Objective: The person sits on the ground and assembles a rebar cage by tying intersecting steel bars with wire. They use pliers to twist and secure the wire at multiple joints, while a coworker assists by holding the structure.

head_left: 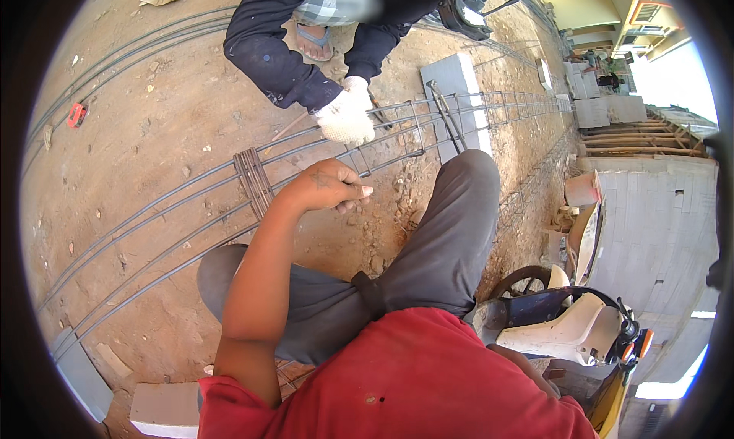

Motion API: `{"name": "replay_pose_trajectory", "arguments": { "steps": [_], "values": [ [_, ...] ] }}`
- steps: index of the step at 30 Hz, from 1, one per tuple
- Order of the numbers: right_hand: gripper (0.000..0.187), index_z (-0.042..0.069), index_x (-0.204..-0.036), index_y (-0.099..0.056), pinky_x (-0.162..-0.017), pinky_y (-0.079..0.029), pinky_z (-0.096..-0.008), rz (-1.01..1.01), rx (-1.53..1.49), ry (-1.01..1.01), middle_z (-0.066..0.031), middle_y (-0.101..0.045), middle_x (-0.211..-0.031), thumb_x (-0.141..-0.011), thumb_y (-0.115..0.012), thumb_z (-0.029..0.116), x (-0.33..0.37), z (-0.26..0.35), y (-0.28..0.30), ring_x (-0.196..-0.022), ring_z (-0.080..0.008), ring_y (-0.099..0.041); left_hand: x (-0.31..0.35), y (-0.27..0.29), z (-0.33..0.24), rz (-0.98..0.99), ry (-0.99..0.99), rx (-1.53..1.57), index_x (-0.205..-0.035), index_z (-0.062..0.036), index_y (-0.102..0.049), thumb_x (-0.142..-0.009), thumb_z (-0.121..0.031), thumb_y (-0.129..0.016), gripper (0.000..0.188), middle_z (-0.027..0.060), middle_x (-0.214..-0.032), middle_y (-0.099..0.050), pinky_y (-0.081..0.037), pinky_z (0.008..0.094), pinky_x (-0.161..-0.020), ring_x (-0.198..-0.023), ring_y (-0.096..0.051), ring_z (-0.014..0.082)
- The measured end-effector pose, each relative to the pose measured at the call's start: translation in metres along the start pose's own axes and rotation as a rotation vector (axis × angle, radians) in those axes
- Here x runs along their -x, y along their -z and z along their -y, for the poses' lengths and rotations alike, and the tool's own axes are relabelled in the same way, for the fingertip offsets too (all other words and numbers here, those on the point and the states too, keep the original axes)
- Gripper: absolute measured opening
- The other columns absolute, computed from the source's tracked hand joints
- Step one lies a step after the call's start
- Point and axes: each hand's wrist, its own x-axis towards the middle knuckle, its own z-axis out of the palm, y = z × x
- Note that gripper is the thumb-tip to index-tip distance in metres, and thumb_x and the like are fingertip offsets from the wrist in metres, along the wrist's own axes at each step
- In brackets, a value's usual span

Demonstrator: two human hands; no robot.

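My left hand (pixel 330 184) reaches forward, its fingers curled around a long bar of the steel rebar cage (pixel 459 106) that lies across the dirt. A bunch of stirrups (pixel 252 181) is gathered on the bars just left of my hand. Beyond it, a co-worker's white-gloved hand (pixel 345 116) rests on the same cage and holds a thin tool. My right hand is hidden below my red shirt and grey trousers.
Grey concrete blocks support the cage, one far (pixel 457 87) and others near me (pixel 159 410). A scooter (pixel 569 332) stands close at my right, with a block wall (pixel 657 225) behind it. More loose bars (pixel 138 45) and a small red object (pixel 76 115) lie at the left.
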Motion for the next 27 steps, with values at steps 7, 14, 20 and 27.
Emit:
{"name": "replay_pose_trajectory", "arguments": {
  "steps": [7,14,20,27],
  "values": [
    [0.036,0.005,-0.099,-0.073,-0.085,-0.055,-0.0409,0.005,-0.003,0.087,-0.0192,-0.072,-0.098,-0.081,-0.071,0.036,-0.017,-0.015,-0.009,-0.094,-0.0309,-0.071,-0.008,0.002,-0.006,-0.004,0.002,0.030,-0.085,-0.0009,-0.074,-0.090,-0.037,-0.072,0.037,0.0042,-0.065,-0.064,-0.051,0.0294,-0.063,-0.061,-0.061,0.0136],
    [0.036,0.005,-0.100,-0.074,-0.086,-0.055,-0.0409,0.015,-0.001,0.098,-0.0190,-0.072,-0.098,-0.081,-0.070,0.036,-0.020,-0.021,-0.009,-0.095,-0.0309,-0.070,-0.008,-0.004,0.004,0.118,0.016,0.031,-0.089,-0.0007,-0.074,-0.091,-0.036,-0.071,0.035,0.0047,-0.068,-0.065,-0.051,0.0287,-0.063,-0.063,-0.062,0.0138],
    [0.036,0.006,-0.100,-0.074,-0.086,-0.055,-0.0409,0.011,0.007,0.109,-0.0189,-0.072,-0.099,-0.081,-0.070,0.037,-0.019,-0.025,-0.009,-0.095,-0.0309,-0.070,-0.007,-0.002,0.009,0.145,0.066,0.026,-0.084,-0.0005,-0.072,-0.089,-0.037,-0.073,0.037,0.0052,-0.066,-0.065,-0.051,0.0291,-0.064,-0.063,-0.061,0.0143],
    [0.036,0.007,-0.100,-0.074,-0.087,-0.055,-0.0409,0.032,0.008,0.136,-0.0187,-0.072,-0.099,-0.081,-0.070,0.037,-0.032,-0.022,-0.020,-0.096,-0.0310,-0.070,-0.016,-0.001,0.021,0.238,0.073,0.040,-0.090,-0.0015,-0.075,-0.091,-0.035,-0.071,0.034,0.0050,-0.070,-0.067,-0.053,0.0293,-0.064,-0.066,-0.064,0.0135]
  ]
}}
